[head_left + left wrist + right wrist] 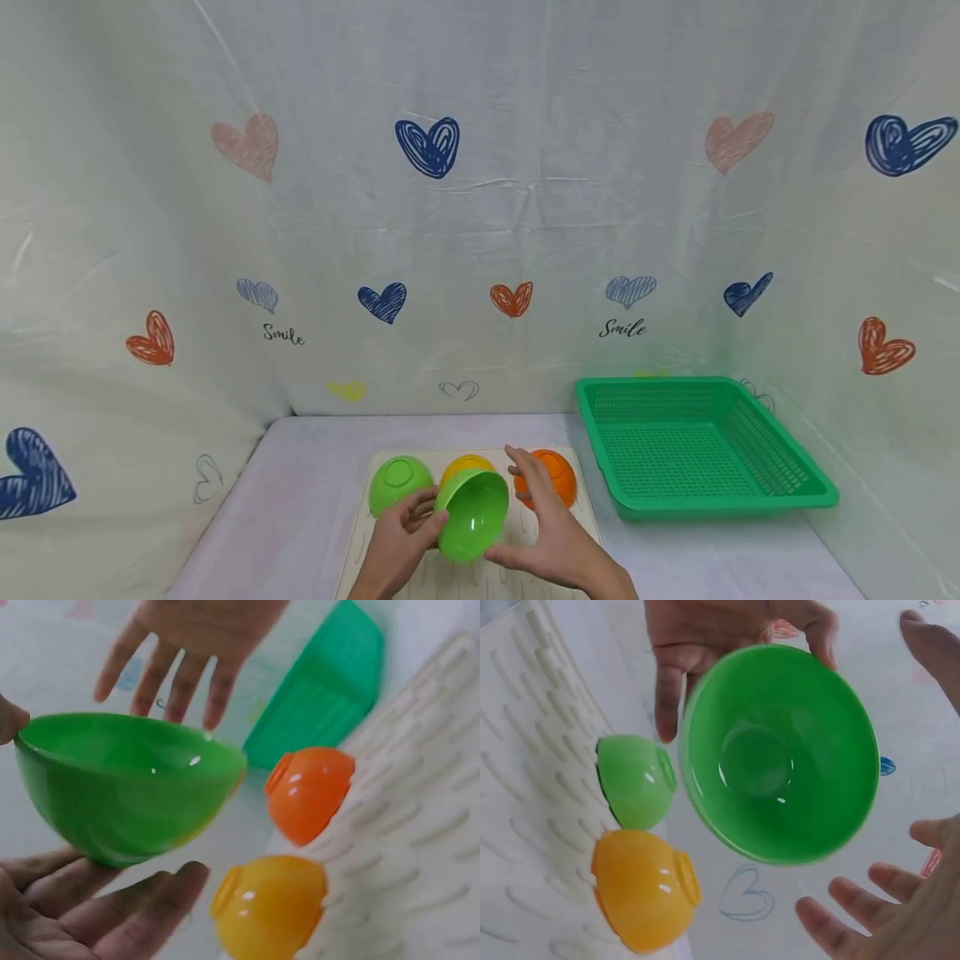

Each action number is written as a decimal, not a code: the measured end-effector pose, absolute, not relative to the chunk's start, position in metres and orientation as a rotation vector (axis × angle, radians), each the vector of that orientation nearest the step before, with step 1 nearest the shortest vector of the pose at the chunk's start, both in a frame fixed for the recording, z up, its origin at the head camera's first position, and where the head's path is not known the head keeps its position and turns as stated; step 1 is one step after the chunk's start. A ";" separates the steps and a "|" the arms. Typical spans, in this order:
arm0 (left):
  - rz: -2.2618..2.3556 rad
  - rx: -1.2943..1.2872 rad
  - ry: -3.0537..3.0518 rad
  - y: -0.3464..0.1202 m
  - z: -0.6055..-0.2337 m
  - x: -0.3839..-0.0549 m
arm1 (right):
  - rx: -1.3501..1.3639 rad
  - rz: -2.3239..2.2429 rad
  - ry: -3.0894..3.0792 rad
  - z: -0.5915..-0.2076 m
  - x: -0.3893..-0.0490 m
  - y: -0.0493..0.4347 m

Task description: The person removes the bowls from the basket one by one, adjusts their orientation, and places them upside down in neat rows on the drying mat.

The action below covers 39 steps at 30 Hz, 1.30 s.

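Observation:
A glossy green bowl (474, 515) is held up on its side above the white ridged board, its hollow facing the right hand. My left hand (401, 537) grips it, thumb at the rim and fingers beneath the outside, as the left wrist view shows. Beside the bowl, my right hand (551, 533) is spread with fingers apart; in the right wrist view its fingers (862, 907) stand clear of the bowl. Upside down on the board lie another green bowl (400, 483), a yellow bowl (274, 907) partly hidden in the head view, and an orange bowl (311, 791).
The white ridged board (356, 550) lies on a pale cloth-covered table (300, 475). A green plastic basket (720, 507) with perforated walls stands at the right. Behind hangs a white curtain (480, 233) printed with hearts.

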<state>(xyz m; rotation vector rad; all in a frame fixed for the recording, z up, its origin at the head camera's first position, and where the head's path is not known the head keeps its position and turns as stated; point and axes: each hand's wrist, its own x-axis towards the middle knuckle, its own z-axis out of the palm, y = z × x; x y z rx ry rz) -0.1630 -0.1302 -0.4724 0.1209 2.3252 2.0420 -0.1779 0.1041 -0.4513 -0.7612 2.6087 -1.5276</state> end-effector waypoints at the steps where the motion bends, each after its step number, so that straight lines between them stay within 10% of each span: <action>1: 2.014 0.132 2.435 -0.131 -0.469 -0.162 | -0.739 -1.558 2.607 -0.449 -0.178 0.106; 18: 0.923 1.437 3.482 -0.135 -0.455 -0.162 | -0.849 -1.595 2.597 -0.455 -0.187 0.104; 39: 0.741 1.765 3.449 -0.128 -0.470 -0.164 | -1.205 -1.373 2.755 -0.468 -0.194 0.101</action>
